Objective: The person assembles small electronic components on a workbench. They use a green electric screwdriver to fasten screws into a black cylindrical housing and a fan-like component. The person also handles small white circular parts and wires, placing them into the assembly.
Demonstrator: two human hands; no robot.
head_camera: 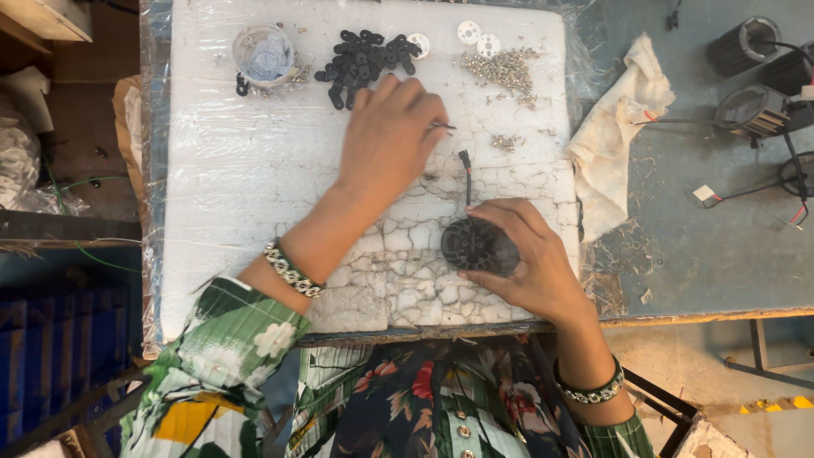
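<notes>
Black round fan (479,246) gripped by right hand (530,259), left hand (390,140) fingers pinching small screw (443,127)

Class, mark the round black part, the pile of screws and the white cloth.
round black part (476,246), head view, its ribbed top face
pile of screws (505,68), head view, middle of the heap
white cloth (615,136), head view, its crumpled centre

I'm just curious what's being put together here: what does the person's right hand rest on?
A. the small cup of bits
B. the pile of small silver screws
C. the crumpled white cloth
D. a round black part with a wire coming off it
D: the right hand cups a round black part with a black wire on the white foam board, apart from the screws, cloth and cup.
</notes>
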